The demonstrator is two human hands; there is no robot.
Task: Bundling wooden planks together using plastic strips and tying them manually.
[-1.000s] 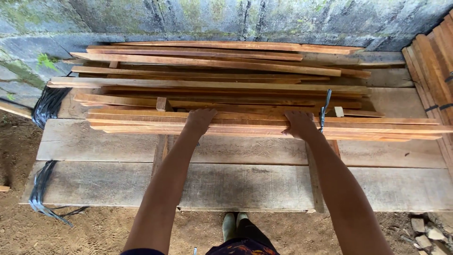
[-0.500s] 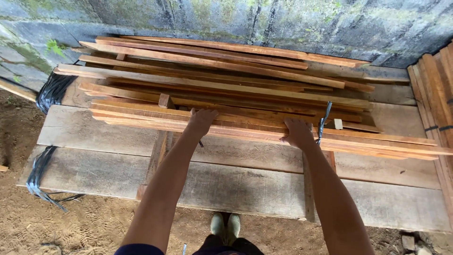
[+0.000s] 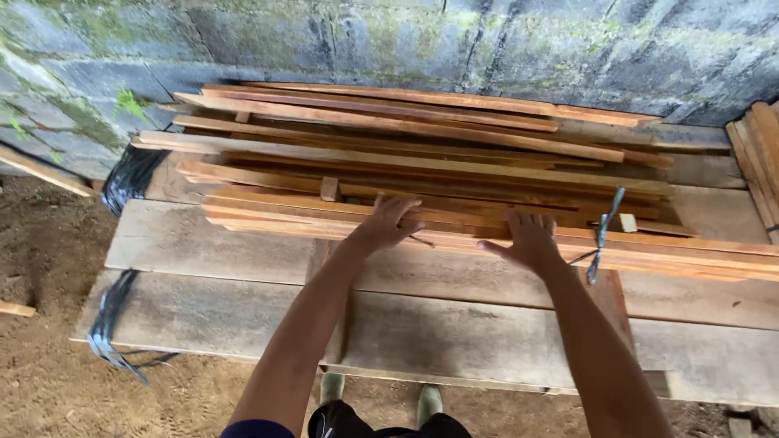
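Note:
A loose pile of long reddish wooden slats (image 3: 422, 154) lies on wide grey planks (image 3: 243, 243) in front of a block wall. My left hand (image 3: 388, 221) rests flat on the nearest slats (image 3: 268, 209) at the pile's front edge, fingers spread. To its right, my right hand (image 3: 529, 240) lies palm down on the same front slats, fingers apart. Neither hand is wrapped around a slat. A short wooden block (image 3: 329, 189) sits among the slats just left of my left hand.
A blue strap (image 3: 602, 235) hangs over the slats right of my right hand. Black plastic sheeting (image 3: 130, 174) pokes out at the left end. More slats (image 3: 759, 154) are stacked at the right edge. A mossy block wall (image 3: 389, 40) stands behind; dirt floor (image 3: 49, 259) lies to the left.
The view has shifted right and nearer. Both hands stay on the front slats, and the fingers have spread wider and flatter.

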